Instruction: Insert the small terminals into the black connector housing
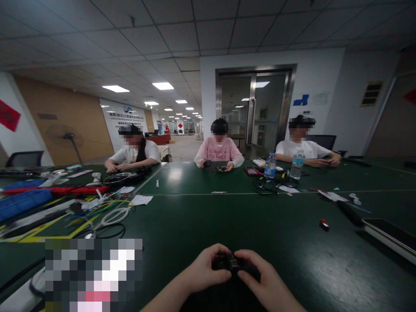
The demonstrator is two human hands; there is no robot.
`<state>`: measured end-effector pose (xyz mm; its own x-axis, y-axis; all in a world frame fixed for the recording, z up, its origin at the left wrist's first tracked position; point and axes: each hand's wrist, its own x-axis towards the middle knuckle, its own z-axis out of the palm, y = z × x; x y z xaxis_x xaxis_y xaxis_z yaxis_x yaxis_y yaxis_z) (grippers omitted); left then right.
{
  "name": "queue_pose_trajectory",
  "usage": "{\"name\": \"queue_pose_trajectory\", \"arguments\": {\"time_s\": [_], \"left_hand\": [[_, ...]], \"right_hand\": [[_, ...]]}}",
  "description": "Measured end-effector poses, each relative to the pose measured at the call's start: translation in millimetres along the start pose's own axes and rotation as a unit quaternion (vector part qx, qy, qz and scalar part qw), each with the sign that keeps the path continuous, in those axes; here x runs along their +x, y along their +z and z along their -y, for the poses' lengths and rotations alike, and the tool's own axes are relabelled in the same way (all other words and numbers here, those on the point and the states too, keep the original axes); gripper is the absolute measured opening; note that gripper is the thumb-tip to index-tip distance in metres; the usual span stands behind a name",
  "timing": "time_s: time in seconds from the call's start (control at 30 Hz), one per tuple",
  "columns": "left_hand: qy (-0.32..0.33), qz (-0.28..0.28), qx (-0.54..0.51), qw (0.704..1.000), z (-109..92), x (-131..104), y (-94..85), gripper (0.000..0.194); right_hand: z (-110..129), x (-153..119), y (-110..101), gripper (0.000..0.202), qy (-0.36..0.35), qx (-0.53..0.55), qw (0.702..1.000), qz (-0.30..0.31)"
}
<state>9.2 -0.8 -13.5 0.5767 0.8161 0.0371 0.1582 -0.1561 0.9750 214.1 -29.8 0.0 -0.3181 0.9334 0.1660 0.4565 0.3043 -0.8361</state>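
Close to me, above the near part of the green table, both hands are closed on one small dark object. It looks black with a lighter patch in the middle; its exact kind is too dim to make out. My left hand grips its left end, thumb below and fingers curled over the top. Its right end is pinched in my right hand, again with the thumb below. The fingers cover much of both ends, and the two hands are slightly apart.
Cables, blue trays and tools crowd the left side. A small red-and-black item and a flat device lie to the right. Farther back stand two bottles; three people sit across the table. A small wrench lies beyond.
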Motion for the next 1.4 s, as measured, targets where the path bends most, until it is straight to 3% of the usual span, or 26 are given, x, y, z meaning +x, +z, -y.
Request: {"name": "queue_pose_trajectory", "arguments": {"time_s": [0.43,0.57,0.67,0.73,1.03,1.4], "left_hand": [[-0.002,-0.014,0.025,1.000,6,1,2.7,0.044],[-0.011,-0.026,0.138,0.990,-9,-2,3.6,0.045],[0.030,-0.030,0.279,0.959,-21,-5,2.7,0.036],[0.035,-0.034,0.301,0.952,-24,-6,1.6,0.037],[0.029,0.001,0.336,0.941,-21,-7,-1.4,0.041],[0.043,-0.002,0.357,0.933,-19,-6,-2.5,0.039]], "right_hand": [[-4,1,1,0.032,0.026,-0.002,1.000,0.008],[-6,2,0,0.033,0.028,0.000,1.000,0.010],[-7,3,-2,0.031,0.025,-0.007,1.000,0.016],[-8,3,-2,0.030,0.027,-0.019,0.999,0.021],[-7,1,4,0.028,0.008,-0.083,0.996,0.022],[-3,1,7,0.023,-0.001,-0.104,0.994,0.022]]}}
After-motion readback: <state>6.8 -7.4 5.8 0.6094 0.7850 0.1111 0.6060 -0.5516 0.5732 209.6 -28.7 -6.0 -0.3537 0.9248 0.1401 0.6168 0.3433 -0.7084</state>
